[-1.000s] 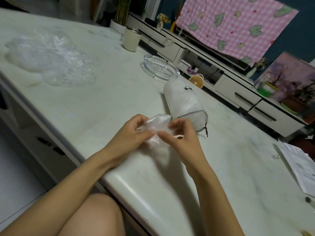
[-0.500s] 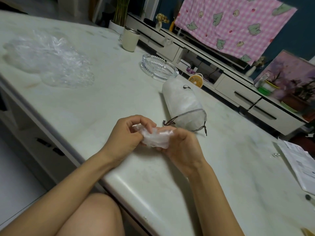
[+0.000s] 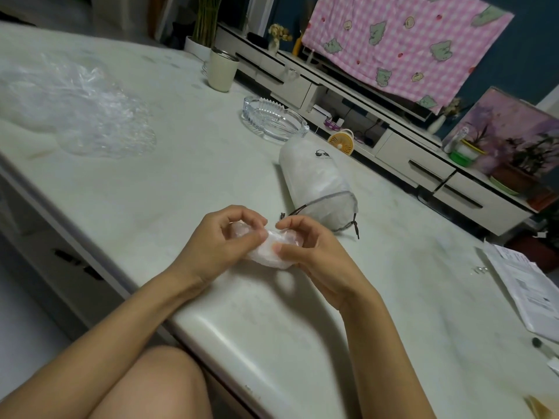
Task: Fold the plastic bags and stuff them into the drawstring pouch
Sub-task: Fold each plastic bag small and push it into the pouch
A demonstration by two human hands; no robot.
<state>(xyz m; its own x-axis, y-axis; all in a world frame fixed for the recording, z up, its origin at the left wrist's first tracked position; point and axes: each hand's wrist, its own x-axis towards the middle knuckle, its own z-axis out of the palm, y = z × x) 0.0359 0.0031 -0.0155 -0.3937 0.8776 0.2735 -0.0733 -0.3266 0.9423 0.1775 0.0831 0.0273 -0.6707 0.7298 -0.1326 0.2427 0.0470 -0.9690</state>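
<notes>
Translucent plastic bag (image 3: 269,256) now a tighter wad than a second ago.
Your left hand (image 3: 222,238) and right hand (image 3: 313,252) both pinch it, grip curled; white drawstring pouch (image 3: 314,179) lies just beyond, so stuffing looks next.

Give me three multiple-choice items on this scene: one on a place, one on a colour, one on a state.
1. Where on the table does the pile of loose bags lie?
A. at the near edge
B. at the far left
C. at the far right

2. The checked cloth in the background is:
A. blue
B. yellow
C. pink

3. The pouch is:
A. lying on its side
B. standing upright
C. hanging from a hook

Answers:
1 B, the pile sits far off to the left of both arms.
2 C, its squares are pink and white.
3 A, it lies with its mouth toward the person, whose left hand and right hand grip a folded bag.
</notes>
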